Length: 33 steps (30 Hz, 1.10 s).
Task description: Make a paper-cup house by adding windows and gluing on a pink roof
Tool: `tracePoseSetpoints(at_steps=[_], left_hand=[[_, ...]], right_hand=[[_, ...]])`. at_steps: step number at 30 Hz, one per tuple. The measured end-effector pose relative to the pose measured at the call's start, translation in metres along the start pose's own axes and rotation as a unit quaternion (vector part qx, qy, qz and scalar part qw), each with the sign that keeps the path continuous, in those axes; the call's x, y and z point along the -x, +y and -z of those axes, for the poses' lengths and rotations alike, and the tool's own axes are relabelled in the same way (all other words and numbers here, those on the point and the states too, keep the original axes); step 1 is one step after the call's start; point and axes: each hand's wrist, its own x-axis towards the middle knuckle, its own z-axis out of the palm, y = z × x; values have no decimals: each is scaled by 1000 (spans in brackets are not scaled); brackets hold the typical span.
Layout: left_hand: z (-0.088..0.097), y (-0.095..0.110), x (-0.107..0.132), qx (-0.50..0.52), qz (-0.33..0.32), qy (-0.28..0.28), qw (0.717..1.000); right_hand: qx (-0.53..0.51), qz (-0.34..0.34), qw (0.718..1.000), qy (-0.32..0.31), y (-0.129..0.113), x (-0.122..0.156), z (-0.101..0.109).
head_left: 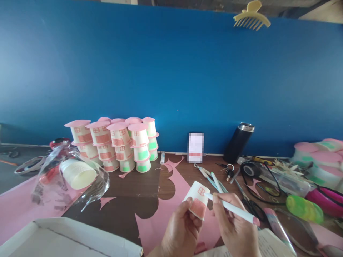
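Observation:
My left hand is closed around a small white paper cup, held upside down, with a pink door and a pink window drawn on its side. My right hand pinches a white marker pen whose tip touches the cup near the window. Both hands hover low at the table's near edge, over a cut sheet of pink paper.
A stack of finished cup houses with pink roofs stands at the back left. A plastic bag holds plain white cups. A black flask, scissors, keys, tape and cables lie on the right. A white box sits near left.

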Motion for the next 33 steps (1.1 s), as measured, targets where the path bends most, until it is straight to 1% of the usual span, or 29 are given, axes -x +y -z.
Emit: tracePoseSetpoints(at_steps=[3,10,14,20,25,30,33], left_hand=[[-1,0,1,0,0,-6,1000],[-2,1,1,6,2,9,1000],[-1,2,0,13,5,3,1000],[0,1,-1,20,1,13,1000],[0,2,-1,18,3,10,1000],[-2,3,0,29,4,10,1000],[-1,3,0,34,4,6,999]], right_hand=[[7,-1,1000,0,0,0,0],[9,-3,1000,1,-1,0,0],[10,-8,1000,0,1,0,0],[11,-9,1000,-1,2,1,0],[10,-9,1000,-5,3,1,-1],[-25,-3,1000,-2,1,2,0],[-65,-4,998,15,-2,4,0]])
